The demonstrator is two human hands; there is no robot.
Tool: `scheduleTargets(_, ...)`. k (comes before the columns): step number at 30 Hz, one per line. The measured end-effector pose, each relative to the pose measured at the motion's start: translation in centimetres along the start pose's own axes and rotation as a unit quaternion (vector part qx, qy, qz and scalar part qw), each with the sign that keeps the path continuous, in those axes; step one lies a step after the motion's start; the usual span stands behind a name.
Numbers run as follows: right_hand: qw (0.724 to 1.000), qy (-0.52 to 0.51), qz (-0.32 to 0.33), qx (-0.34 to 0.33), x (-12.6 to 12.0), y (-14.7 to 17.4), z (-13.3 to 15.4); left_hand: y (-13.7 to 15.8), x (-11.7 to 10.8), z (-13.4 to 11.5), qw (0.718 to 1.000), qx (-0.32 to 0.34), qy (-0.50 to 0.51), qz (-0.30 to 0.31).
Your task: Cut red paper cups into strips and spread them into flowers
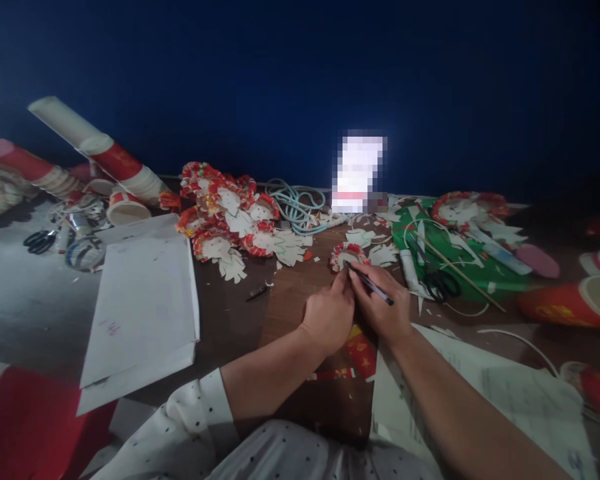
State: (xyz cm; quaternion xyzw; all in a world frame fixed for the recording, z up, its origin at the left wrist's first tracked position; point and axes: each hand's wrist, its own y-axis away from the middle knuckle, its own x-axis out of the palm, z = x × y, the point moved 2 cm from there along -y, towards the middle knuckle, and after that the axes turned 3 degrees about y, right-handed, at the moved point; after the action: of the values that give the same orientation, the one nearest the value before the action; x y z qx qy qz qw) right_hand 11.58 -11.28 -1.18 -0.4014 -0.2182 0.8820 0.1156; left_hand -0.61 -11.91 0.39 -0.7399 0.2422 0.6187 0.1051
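Observation:
My right hand (pixel 387 303) is closed around a dark pen (pixel 379 291), whose tip points at a small round paper craft (pixel 349 255) with a red-and-white ruffled rim and a white centre. Beside it, my left hand (pixel 329 319) has its fingers bent together at the craft's near edge and appears to hold it; the fingertips are partly hidden. Hand-shaped white paper cutouts (pixel 383 255) lie just past the craft. Red-and-yellow patterned paper (pixel 361 352) sits under my wrists.
Similar finished-looking paper crafts (pixel 230 200) are heaped at the back left, near a pale blue cable (pixel 295 207). White sheets (pixel 143 300) lie left. Paper cups (pixel 125 167) are stacked behind. Black scissors (pixel 441 285) rest by green sheet (pixel 495 283) at right. A lit screen (pixel 359 173) stands behind.

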Motion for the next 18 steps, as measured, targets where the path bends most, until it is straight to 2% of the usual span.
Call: scheduleTargets(18,1.000,0.010,0.002,0.007,0.11,0.10,-0.04,-0.12,0.09,0.04,1.000,-0.002,0.001,0.005)
